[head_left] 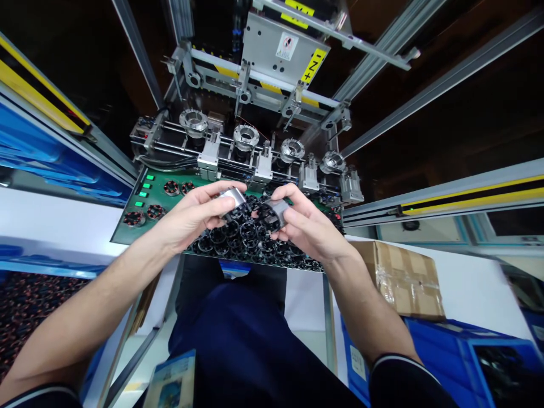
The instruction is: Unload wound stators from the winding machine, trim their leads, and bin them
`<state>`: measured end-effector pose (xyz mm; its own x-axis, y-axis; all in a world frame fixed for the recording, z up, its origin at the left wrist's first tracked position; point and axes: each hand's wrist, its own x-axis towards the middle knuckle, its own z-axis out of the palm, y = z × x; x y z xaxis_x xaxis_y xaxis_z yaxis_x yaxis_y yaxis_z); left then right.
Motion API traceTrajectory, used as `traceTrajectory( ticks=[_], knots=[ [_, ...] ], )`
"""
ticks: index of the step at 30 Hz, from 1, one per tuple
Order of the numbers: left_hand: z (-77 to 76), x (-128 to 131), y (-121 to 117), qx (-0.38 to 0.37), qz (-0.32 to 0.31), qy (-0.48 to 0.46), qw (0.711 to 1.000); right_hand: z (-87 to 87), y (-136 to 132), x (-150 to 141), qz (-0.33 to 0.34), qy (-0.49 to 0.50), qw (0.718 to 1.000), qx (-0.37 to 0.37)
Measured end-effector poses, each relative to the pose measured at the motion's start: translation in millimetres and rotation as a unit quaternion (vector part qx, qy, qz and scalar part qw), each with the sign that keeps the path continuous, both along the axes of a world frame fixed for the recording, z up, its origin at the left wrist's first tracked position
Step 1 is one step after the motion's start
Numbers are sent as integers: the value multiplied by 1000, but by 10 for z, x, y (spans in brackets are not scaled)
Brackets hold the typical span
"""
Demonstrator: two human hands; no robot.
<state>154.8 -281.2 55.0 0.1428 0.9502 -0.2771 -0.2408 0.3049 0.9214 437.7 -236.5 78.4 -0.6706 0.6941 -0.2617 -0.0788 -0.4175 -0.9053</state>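
Observation:
My left hand (193,215) is closed around a round metal motor part (233,199) with a silver shell. My right hand (304,224) grips a second such part (272,214), silver outside and black inside. Both hands hover close together above a heap of black ring-shaped parts (242,238) piled on the green work surface (131,224). Behind the hands a machine carries a row of several round metal fixtures (245,136), and none of them holds a part.
Copper-wound stators (171,187) lie on the green surface near lit green buttons (144,186). A cardboard box (397,277) sits at the right above blue crates (463,357). A bin of wound parts (29,306) is at the left. Yellow-striped rails flank the machine.

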Motion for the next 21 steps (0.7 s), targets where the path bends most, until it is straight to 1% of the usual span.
traceTrajectory(
  ticks=[5,8,11,13,15,18,21],
  knots=[
    [-24,-42,99,-7,12,8,1000,-21,88,-20,13,-23,999,-20],
    [-36,-91,172,6,6,17,1000,-32,147,-17,1,-33,999,-4],
    [-59,-154,270,23,4,44,999,-69,250,15,-35,-64,996,58],
    [-94,-210,361,36,14,78,996,-101,370,54,-67,-99,986,115],
    [-140,-282,477,59,39,123,990,-133,532,97,-97,-139,970,172],
    [-202,-416,691,103,80,195,972,-181,811,147,-131,-170,941,262],
    [-230,-553,918,126,80,239,959,-241,1057,170,-136,-191,915,328]
  ],
)
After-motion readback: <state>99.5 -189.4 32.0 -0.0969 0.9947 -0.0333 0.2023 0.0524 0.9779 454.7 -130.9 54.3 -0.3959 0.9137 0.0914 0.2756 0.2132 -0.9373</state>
